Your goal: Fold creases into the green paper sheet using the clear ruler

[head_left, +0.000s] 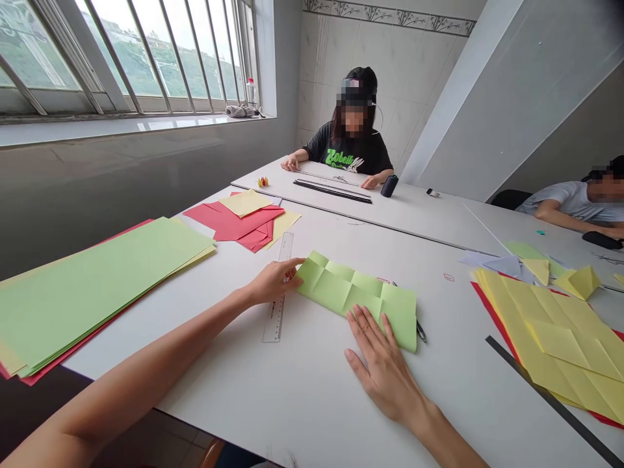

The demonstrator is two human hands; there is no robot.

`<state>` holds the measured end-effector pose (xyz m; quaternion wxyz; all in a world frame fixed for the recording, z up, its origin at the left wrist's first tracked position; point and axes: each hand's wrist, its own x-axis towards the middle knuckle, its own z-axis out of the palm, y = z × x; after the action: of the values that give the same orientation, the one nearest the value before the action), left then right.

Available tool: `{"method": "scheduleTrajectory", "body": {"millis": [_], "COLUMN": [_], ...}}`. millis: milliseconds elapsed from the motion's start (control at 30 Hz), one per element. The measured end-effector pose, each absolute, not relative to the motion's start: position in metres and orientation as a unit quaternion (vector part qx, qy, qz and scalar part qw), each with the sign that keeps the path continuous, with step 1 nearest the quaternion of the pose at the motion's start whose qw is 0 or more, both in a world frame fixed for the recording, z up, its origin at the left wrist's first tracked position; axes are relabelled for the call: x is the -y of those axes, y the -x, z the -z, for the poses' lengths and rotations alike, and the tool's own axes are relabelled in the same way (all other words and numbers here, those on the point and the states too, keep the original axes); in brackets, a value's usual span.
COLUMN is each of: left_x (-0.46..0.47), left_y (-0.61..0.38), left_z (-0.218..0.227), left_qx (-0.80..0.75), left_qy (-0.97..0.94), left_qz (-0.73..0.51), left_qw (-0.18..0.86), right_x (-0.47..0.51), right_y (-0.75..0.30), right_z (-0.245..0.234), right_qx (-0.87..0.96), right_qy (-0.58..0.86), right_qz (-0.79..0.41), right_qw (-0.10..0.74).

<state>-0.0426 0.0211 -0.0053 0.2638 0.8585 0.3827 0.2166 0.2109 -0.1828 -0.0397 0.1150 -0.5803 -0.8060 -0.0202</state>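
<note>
A light green sheet of paper [361, 289], creased into a grid of rectangles, lies on the white table in front of me. My left hand [275, 281] pinches its left end between thumb and fingers. Flat on the sheet's near edge rest the outstretched fingers of my right hand [380, 367], with the thumb apart on the table. A clear ruler [274, 322] passes under my left hand. Beyond the sheet's right end a dark pen [422, 333] sticks out, partly hidden by the paper.
Stacked green paper [112, 279] lies at the left, with red and yellow sheets [229, 221] behind. Creased yellow paper [550, 318] and a dark strip [546, 396] are at the right. One person [353, 143] sits opposite with black strips [331, 192]; another [560, 201] sits far right.
</note>
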Motion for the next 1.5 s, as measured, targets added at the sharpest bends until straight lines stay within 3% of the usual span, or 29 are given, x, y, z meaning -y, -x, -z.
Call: {"method": "scheduleTrajectory", "body": {"millis": [267,400,467,600,833,1267,1400,1500], "left_x": [-0.024,-0.004,0.016,0.057,0.065,0.030,0.004,-0.010], "left_y": [0.049,0.034,0.020,-0.004,-0.007,0.022,0.037,0.042], "left_z": [0.001,0.001,0.000,0.002,0.011,0.003,0.004,0.008], "left_qx": [-0.414,-0.418,-0.325,-0.086,-0.062,-0.150,-0.298,-0.399], "left_qy": [-0.860,-0.866,-0.904,-0.977,-0.981,-0.978,-0.943,-0.891], "left_qz": [-0.183,-0.257,-0.272,-0.149,-0.096,-0.096,-0.117,-0.156], "left_qw": [0.236,0.094,0.061,0.122,0.159,0.111,0.093,0.151], "right_x": [0.182,0.183,0.183,0.181,0.179,0.180,0.182,0.183], "right_y": [-0.214,-0.214,-0.214,-0.213,-0.213,-0.216,-0.216,-0.218], "right_z": [0.037,0.038,0.039,0.041,0.041,0.039,0.042,0.044], "right_qx": [0.774,0.765,0.766,0.768,0.786,0.783,0.785,0.788], "right_qy": [0.624,0.633,0.632,0.629,0.605,0.604,0.598,0.588], "right_qz": [-0.053,-0.069,-0.067,-0.058,-0.073,-0.087,-0.075,-0.067], "right_qw": [0.096,0.093,0.095,0.102,0.107,0.123,0.142,0.168]}}
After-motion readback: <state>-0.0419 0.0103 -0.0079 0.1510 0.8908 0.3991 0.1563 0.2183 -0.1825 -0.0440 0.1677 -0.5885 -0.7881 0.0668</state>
